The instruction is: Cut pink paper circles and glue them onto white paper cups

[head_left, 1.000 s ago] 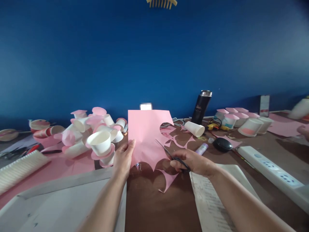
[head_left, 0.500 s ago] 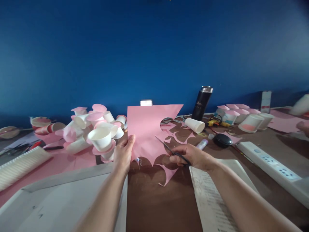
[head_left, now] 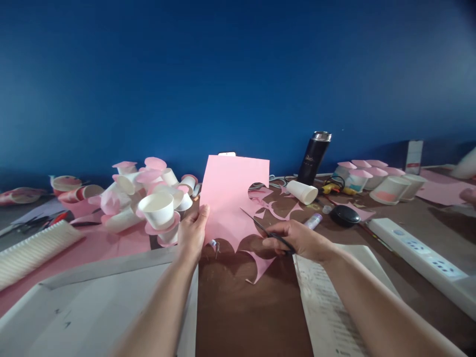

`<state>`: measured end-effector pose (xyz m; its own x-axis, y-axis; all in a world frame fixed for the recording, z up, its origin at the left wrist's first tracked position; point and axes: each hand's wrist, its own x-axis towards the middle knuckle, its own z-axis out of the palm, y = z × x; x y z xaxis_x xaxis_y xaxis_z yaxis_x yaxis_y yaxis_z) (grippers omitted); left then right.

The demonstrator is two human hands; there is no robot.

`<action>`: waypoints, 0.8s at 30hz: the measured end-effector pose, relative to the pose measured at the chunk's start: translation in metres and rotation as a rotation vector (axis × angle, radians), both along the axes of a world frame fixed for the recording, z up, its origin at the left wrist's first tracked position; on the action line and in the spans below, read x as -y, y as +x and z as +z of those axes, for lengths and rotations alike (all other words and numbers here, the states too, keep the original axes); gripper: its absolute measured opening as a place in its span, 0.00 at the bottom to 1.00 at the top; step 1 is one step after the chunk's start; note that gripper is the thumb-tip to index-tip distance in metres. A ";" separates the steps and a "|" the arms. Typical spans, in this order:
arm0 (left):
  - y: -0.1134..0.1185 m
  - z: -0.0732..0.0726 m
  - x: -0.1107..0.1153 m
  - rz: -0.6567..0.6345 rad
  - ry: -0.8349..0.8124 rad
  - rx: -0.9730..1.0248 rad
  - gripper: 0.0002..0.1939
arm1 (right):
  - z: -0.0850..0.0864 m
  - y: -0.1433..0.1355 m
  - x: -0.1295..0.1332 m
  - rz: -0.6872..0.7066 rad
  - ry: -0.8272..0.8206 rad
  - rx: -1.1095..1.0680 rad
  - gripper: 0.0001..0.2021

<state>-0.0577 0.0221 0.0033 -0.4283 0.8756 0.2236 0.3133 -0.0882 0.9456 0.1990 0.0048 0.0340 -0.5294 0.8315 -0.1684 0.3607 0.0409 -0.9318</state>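
My left hand (head_left: 193, 233) pinches the lower left edge of a pink paper sheet (head_left: 230, 193), thumb on its front face. The sheet stands tilted up over the brown table, with rounded bites cut from its right and bottom edges. My right hand (head_left: 297, 240) is closed around the dark handles of a pair of scissors (head_left: 265, 229), whose blades point up and left across the lower right of the sheet. Below them lies a curved pink paper scrap (head_left: 260, 267), and several more scraps (head_left: 277, 210) rest behind on the table.
Paper cups with pink tops (head_left: 156, 208) pile up at left, beside a long stack of cups (head_left: 40, 253). A black bottle (head_left: 314, 158), a lying cup (head_left: 302, 192), a black round case (head_left: 344, 215) and a power strip (head_left: 420, 253) stand rightward. Another person's hand (head_left: 469, 195) shows at the right edge.
The pink sheet has turned in my left hand, so its upper right corner now sits further left and its left edge leans. The scissors stay nearly where they were against it.
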 end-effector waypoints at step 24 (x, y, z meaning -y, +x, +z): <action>0.003 0.009 0.005 -0.081 -0.094 -0.140 0.23 | -0.009 0.002 -0.004 0.017 0.006 -0.050 0.18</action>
<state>-0.0546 0.0167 0.0118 -0.3256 0.9259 0.1915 0.4376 -0.0319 0.8986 0.2006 0.0091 0.0247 -0.5515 0.8229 -0.1366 0.3125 0.0519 -0.9485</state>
